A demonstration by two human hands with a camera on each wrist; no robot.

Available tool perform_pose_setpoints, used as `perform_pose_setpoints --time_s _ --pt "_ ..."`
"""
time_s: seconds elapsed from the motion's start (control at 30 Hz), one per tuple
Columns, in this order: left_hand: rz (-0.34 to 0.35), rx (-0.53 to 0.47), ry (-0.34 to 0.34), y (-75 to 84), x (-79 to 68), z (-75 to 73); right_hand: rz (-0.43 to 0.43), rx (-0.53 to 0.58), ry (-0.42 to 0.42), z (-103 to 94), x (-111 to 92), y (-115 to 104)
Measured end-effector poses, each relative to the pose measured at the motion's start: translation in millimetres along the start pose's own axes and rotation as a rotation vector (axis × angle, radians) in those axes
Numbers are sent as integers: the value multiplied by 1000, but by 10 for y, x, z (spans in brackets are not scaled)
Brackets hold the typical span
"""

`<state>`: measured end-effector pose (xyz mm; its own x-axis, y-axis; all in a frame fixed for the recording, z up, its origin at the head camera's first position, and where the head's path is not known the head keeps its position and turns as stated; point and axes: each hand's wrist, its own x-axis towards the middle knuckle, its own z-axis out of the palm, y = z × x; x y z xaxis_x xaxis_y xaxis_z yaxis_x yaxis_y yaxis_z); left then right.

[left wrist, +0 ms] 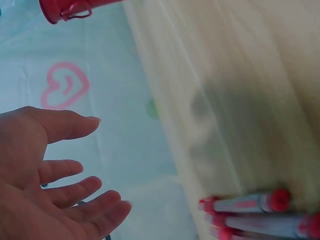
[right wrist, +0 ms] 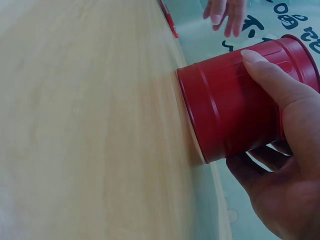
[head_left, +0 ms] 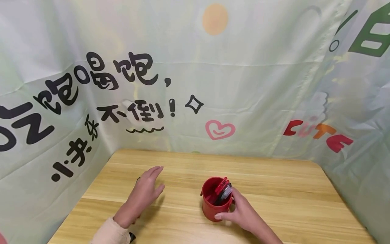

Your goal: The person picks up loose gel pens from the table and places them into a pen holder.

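Centrally, just right of the midline in the head view: red cup [head_left: 210, 208], mouth upward, gripped by the right hand [head_left: 241, 212] at the wooden table [head_left: 280, 193]; contact between base and table not clear. Thumb laid against the near wall; remaining fingers curled round the right side, partly hidden behind the cup from above, yet partly visible past the red wall in the right wrist view. Inside the cup: several pens [head_left: 226, 194], some red, others dark or pale, bunched together and leaning toward the right side of the rim.

To the left, well apart from the cup: left hand [head_left: 144, 191], raised over the table, fingers extended with a slight bend, thumb spread away from them. Light sleeve [head_left: 111, 234] round the left forearm. At lower right in the left wrist view: red-capped markers [left wrist: 265, 221], side by side, blurred, exact number not clear.

Behind and along both sides of the table: pale hanging cloth [head_left: 243, 91], printed with black writing [head_left: 144, 110] at left, orange disc [head_left: 215, 19] above, pink heart [head_left: 220, 133] beyond the cup and coloured letters [head_left: 324, 130] at right.
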<state>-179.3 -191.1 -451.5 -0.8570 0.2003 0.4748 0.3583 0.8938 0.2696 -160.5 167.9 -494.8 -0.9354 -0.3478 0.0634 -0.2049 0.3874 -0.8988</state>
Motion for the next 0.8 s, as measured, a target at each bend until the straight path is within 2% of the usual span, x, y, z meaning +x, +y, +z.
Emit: perform_pose_setpoints --time_s 0.3,0.63,0.8 --pt "-128 -45 -84 -220 -56 27 39 -2 1 5 4 -5" --pt "-204 -24 -107 -407 -88 23 17 -9 5 -2 15 3" --pt "-264 -23 -151 -493 -118 9 23 -6 6 4 9 4"
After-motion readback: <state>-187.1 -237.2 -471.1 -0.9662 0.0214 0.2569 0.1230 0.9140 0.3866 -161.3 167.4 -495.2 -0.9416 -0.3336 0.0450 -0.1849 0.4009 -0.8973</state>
